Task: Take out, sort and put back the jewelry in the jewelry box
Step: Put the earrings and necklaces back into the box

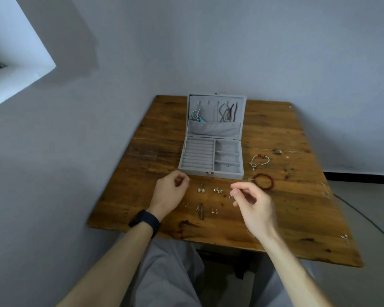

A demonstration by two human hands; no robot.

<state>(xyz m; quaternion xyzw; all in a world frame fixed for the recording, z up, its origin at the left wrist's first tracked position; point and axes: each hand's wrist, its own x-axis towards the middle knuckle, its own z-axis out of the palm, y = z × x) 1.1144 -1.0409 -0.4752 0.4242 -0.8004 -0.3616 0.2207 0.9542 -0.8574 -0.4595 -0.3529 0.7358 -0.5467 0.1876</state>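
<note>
Two small silver pieces are held over the near half of the brown wooden counter (275,134). What seems a thin pin (189,179) is pinched in the left hand (171,192), and a tiny stud (231,197) in the right hand (255,202). The open grey velvet jewelry box (211,172) lies straight beyond both, toward the far edge. Its divided compartments (227,160) are judged nearer the right hand.
</note>
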